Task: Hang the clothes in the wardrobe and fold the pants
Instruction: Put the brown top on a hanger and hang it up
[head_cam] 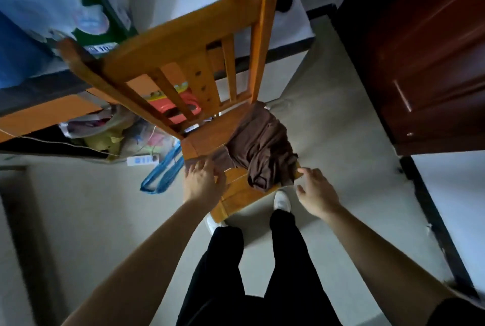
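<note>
- Picking-up step, by the look of it: both hands reaching down to one brown garment [262, 147] crumpled on the seat of one wooden chair [210, 139].
- Garment heaped toward the seat's right side, spilling over the front right corner; one strip of cloth stretched along the seat's left edge.
- Left hand [203, 181] at the front left corner, fingers curled onto that strip of cloth, apparently pinching it.
- Right hand [316, 193] just off the front right corner, fingers spread and loose, holding nothing, near the cloth but apart from it.
- Next, probably: right hand onto the heap, then a lift clear of the seat to shake it out; pants or top, cannot tell yet.
- One dark red wardrobe [420, 63] to the right, doors closed; no hanger in sight.
</note>
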`<move>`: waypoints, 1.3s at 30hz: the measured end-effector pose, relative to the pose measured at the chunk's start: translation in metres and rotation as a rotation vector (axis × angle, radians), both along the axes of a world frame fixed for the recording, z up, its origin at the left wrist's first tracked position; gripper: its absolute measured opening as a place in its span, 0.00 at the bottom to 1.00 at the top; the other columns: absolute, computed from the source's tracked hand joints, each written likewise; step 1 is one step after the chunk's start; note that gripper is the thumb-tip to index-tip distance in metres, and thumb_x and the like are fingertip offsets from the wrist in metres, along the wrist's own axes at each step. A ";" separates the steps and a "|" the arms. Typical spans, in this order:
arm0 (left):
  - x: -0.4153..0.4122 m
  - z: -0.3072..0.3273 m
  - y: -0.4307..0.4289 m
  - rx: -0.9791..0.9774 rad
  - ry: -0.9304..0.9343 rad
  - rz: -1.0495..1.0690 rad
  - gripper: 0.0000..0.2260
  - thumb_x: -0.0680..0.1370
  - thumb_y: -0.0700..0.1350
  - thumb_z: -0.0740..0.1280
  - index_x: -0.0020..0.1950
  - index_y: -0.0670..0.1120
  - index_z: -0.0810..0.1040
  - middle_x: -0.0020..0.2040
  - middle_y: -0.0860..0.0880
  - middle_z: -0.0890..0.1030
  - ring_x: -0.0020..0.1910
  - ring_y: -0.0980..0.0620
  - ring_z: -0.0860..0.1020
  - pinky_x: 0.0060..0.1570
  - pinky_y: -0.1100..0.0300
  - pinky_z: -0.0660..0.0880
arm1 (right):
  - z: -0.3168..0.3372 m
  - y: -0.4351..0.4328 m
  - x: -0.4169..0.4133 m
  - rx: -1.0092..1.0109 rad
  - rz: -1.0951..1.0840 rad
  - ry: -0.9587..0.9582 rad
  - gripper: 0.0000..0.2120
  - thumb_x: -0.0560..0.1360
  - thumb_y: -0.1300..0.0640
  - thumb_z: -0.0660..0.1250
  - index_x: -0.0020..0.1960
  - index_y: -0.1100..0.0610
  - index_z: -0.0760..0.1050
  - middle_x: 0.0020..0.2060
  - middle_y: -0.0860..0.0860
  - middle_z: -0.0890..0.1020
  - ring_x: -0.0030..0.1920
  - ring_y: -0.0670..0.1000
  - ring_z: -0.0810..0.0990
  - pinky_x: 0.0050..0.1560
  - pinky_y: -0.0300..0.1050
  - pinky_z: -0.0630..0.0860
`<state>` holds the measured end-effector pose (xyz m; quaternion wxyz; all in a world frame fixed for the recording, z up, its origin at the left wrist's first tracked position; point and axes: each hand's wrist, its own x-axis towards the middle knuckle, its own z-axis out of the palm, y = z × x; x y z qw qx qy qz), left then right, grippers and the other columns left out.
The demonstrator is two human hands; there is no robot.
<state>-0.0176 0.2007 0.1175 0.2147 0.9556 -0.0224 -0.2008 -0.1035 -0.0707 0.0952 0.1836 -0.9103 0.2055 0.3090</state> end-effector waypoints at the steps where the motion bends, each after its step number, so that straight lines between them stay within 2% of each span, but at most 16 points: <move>1: -0.001 -0.017 -0.006 -0.009 0.027 0.022 0.08 0.76 0.47 0.65 0.49 0.43 0.77 0.52 0.40 0.80 0.53 0.37 0.77 0.51 0.47 0.72 | -0.019 -0.001 0.002 0.022 0.005 0.019 0.24 0.79 0.54 0.63 0.74 0.52 0.65 0.66 0.57 0.71 0.64 0.60 0.74 0.60 0.52 0.73; 6: -0.013 -0.110 -0.038 -0.036 0.309 0.247 0.04 0.75 0.44 0.67 0.47 0.48 0.73 0.53 0.41 0.80 0.56 0.39 0.75 0.50 0.52 0.70 | -0.116 0.006 0.014 0.132 0.078 0.087 0.24 0.79 0.53 0.62 0.74 0.50 0.65 0.70 0.56 0.70 0.65 0.61 0.74 0.58 0.53 0.74; 10: -0.028 -0.182 -0.066 -0.002 0.518 0.322 0.13 0.76 0.47 0.66 0.60 0.47 0.73 0.59 0.44 0.79 0.58 0.42 0.76 0.50 0.55 0.70 | -0.173 0.008 0.034 0.210 -0.035 0.063 0.28 0.78 0.50 0.65 0.76 0.52 0.61 0.71 0.56 0.69 0.69 0.60 0.72 0.63 0.56 0.73; 13: -0.033 -0.221 -0.085 -0.110 0.641 0.472 0.22 0.76 0.49 0.68 0.68 0.47 0.70 0.56 0.47 0.80 0.51 0.47 0.76 0.45 0.59 0.68 | -0.200 0.005 0.035 0.263 -0.068 0.059 0.34 0.78 0.51 0.66 0.79 0.51 0.54 0.73 0.57 0.68 0.70 0.61 0.70 0.66 0.57 0.72; 15: -0.032 -0.236 -0.094 -0.205 0.697 0.646 0.19 0.72 0.47 0.69 0.62 0.47 0.76 0.48 0.46 0.80 0.43 0.47 0.76 0.38 0.58 0.71 | -0.210 0.003 0.033 0.292 0.005 0.102 0.35 0.78 0.53 0.64 0.81 0.49 0.52 0.73 0.58 0.67 0.70 0.62 0.70 0.67 0.57 0.71; 16: -0.031 -0.240 -0.096 -0.239 0.696 0.701 0.13 0.70 0.47 0.68 0.54 0.48 0.80 0.44 0.45 0.80 0.41 0.47 0.77 0.37 0.55 0.75 | -0.212 0.002 0.032 0.296 0.043 0.125 0.35 0.78 0.55 0.63 0.81 0.49 0.52 0.72 0.59 0.68 0.69 0.63 0.71 0.67 0.57 0.71; 18: -0.028 -0.238 -0.097 -0.280 0.669 0.773 0.04 0.73 0.45 0.66 0.41 0.48 0.79 0.44 0.45 0.78 0.42 0.47 0.76 0.48 0.48 0.80 | -0.212 0.001 0.029 0.302 0.071 0.136 0.34 0.78 0.55 0.64 0.80 0.49 0.55 0.67 0.58 0.74 0.64 0.63 0.75 0.63 0.57 0.74; 20: -0.021 -0.227 -0.092 -0.375 0.644 0.967 0.06 0.80 0.42 0.61 0.51 0.48 0.77 0.49 0.46 0.76 0.47 0.47 0.75 0.56 0.49 0.79 | -0.208 -0.001 0.026 0.237 0.085 0.138 0.31 0.77 0.54 0.67 0.77 0.50 0.61 0.63 0.56 0.76 0.62 0.61 0.77 0.59 0.57 0.76; 21: -0.015 -0.220 -0.086 -0.437 0.604 1.100 0.09 0.80 0.40 0.59 0.57 0.45 0.77 0.49 0.46 0.76 0.48 0.47 0.76 0.53 0.51 0.80 | -0.205 -0.002 0.025 0.184 0.097 0.159 0.28 0.76 0.54 0.67 0.75 0.50 0.64 0.64 0.55 0.75 0.62 0.60 0.77 0.59 0.56 0.76; 24: 0.003 -0.196 -0.063 -0.652 0.427 1.385 0.10 0.79 0.39 0.57 0.55 0.45 0.76 0.47 0.46 0.78 0.45 0.46 0.79 0.35 0.57 0.78 | -0.198 0.001 0.024 0.077 0.063 0.217 0.26 0.76 0.55 0.70 0.72 0.50 0.66 0.70 0.55 0.67 0.64 0.61 0.74 0.59 0.53 0.74; 26: 0.012 -0.176 -0.048 -0.818 0.354 1.496 0.08 0.79 0.42 0.58 0.53 0.48 0.75 0.50 0.46 0.80 0.50 0.46 0.80 0.40 0.58 0.78 | -0.194 0.009 0.023 0.049 0.006 0.142 0.28 0.75 0.54 0.71 0.72 0.51 0.65 0.70 0.56 0.64 0.66 0.60 0.72 0.58 0.54 0.74; 30: 0.020 -0.144 -0.016 -1.101 0.321 1.531 0.22 0.74 0.50 0.62 0.65 0.42 0.73 0.60 0.39 0.80 0.59 0.39 0.79 0.56 0.43 0.79 | -0.187 0.036 0.018 0.047 -0.032 -0.193 0.43 0.71 0.52 0.76 0.78 0.55 0.56 0.73 0.59 0.61 0.71 0.60 0.67 0.62 0.54 0.75; 32: 0.022 -0.123 0.000 -1.200 0.372 1.500 0.26 0.69 0.50 0.62 0.64 0.38 0.73 0.63 0.36 0.78 0.62 0.34 0.78 0.58 0.36 0.74 | -0.186 0.052 0.021 0.047 -0.015 -0.273 0.50 0.67 0.48 0.78 0.80 0.56 0.54 0.75 0.61 0.60 0.72 0.62 0.66 0.67 0.56 0.72; 34: 0.022 -0.102 0.013 -1.284 0.430 1.381 0.18 0.69 0.49 0.59 0.56 0.42 0.73 0.58 0.36 0.77 0.65 0.34 0.75 0.62 0.36 0.70 | -0.189 0.067 0.030 0.039 0.061 -0.221 0.44 0.69 0.48 0.77 0.78 0.54 0.60 0.75 0.59 0.63 0.73 0.63 0.64 0.68 0.59 0.68; 36: 0.021 -0.094 0.028 -1.384 0.410 1.308 0.14 0.73 0.46 0.53 0.52 0.42 0.73 0.57 0.37 0.76 0.65 0.35 0.75 0.65 0.39 0.69 | -0.189 0.082 0.039 0.115 0.177 -0.108 0.24 0.77 0.51 0.69 0.71 0.53 0.70 0.70 0.56 0.72 0.70 0.61 0.68 0.67 0.56 0.70; 39: 0.020 -0.100 0.057 -1.322 0.352 1.317 0.20 0.78 0.47 0.52 0.60 0.38 0.77 0.63 0.33 0.78 0.62 0.34 0.78 0.62 0.39 0.73 | -0.177 0.106 0.041 0.359 -0.018 -0.031 0.16 0.84 0.51 0.57 0.67 0.56 0.71 0.61 0.58 0.79 0.61 0.61 0.77 0.57 0.51 0.73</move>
